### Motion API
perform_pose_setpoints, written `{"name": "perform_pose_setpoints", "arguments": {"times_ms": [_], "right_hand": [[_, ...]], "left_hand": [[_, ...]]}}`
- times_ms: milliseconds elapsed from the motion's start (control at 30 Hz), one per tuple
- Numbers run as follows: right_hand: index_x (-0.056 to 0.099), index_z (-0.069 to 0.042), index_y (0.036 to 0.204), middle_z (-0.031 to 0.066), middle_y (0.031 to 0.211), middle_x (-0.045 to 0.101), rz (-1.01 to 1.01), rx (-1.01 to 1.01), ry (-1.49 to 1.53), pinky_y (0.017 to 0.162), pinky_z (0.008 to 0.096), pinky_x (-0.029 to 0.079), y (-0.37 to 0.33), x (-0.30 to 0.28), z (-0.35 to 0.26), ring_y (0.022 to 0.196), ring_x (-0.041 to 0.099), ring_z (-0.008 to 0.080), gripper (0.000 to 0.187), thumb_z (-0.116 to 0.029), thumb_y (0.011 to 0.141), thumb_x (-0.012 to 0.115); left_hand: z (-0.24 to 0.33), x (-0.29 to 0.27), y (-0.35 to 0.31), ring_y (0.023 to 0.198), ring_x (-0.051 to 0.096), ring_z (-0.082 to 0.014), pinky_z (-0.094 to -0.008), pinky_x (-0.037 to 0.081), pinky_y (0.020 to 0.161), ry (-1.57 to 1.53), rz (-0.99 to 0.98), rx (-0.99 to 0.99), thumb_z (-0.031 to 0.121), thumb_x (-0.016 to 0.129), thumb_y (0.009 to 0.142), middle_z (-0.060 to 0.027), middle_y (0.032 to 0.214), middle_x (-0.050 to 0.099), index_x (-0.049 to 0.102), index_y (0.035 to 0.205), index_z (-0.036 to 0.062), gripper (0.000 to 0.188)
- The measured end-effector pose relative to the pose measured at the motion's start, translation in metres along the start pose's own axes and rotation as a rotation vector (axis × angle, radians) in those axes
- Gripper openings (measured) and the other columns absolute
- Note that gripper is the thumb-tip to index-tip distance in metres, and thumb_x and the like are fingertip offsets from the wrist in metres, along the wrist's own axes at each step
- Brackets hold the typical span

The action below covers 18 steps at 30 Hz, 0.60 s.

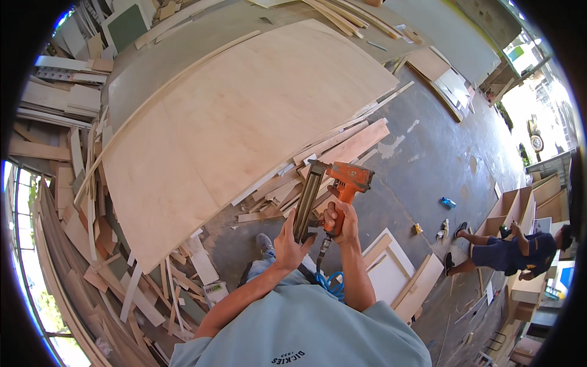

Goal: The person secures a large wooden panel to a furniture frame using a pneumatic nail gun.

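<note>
Right hand (342, 221) grips the handle (347, 195) of the orange pneumatic nailer (356, 175); left hand (289, 247) pinches its magazine (310, 199) low; plywood sheet (244, 128) at the nailer's ten o'clock.

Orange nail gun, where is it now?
In the head view, the nail gun is just right of centre, grip in the right hand, magazine against the left hand.

Orange nail gun (351, 176) with long dark magazine (309, 199), handle (346, 194) in right hand (343, 223)

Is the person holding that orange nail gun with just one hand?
No, the right hand grips the nail gun while the left hand holds its long metal part.
</note>
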State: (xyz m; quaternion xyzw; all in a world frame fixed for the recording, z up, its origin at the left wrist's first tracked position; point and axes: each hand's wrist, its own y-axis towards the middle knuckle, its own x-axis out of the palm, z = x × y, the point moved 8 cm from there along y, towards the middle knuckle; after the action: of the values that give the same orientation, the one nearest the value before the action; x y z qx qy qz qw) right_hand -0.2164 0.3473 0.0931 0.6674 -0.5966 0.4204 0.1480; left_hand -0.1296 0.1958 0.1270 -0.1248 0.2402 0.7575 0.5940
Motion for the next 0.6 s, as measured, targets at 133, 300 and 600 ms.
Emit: {"name": "perform_pose_setpoints", "arguments": {"times_ms": [133, 300, 600], "right_hand": [[0.052, -0.006, 0.091, 0.0009, 0.063, 0.047, 0.006, 0.014, 0.028, 0.059, 0.0326, 0.049, 0.003, -0.022, -0.009, 0.051, 0.051, 0.0148, 0.016, -0.020, 0.091, 0.060], [0.051, -0.006, 0.090, 0.0017, 0.063, 0.048, 0.045, 0.023, -0.091, 0.059, 0.0329, 0.049, -0.003, -0.031, -0.039, 0.050, 0.052, 0.0151, 0.016, -0.019, 0.091, 0.060], [0.054, -0.001, 0.104, 0.0027, 0.062, 0.050, 0.124, 0.146, -0.353, 0.037, 0.0296, 0.042, -0.047, -0.048, -0.049, 0.044, 0.052, 0.0149, 0.019, -0.011, 0.090, 0.061]], "left_hand": [[0.010, 0.012, -0.003, 0.101, 0.066, -0.0350, -0.0399, 0.052, 0.087, 0.021, -0.036, -0.029, 0.026, 0.083, 0.075, -0.0222, 0.119, 0.063, 0.035, 0.144, -0.0021, 0.088], [-0.009, 0.037, -0.024, 0.097, 0.066, -0.0283, -0.0347, 0.051, 0.083, -0.224, -0.239, -0.321, 0.036, 0.068, 0.090, -0.0183, 0.108, 0.067, 0.043, 0.138, -0.0016, 0.067], [-0.045, 0.107, 0.035, 0.086, 0.064, -0.0138, -0.0311, 0.050, 0.073, -1.205, -0.114, -0.770, 0.036, 0.059, 0.098, -0.0072, 0.096, 0.068, 0.059, 0.117, 0.0065, 0.035]]}}
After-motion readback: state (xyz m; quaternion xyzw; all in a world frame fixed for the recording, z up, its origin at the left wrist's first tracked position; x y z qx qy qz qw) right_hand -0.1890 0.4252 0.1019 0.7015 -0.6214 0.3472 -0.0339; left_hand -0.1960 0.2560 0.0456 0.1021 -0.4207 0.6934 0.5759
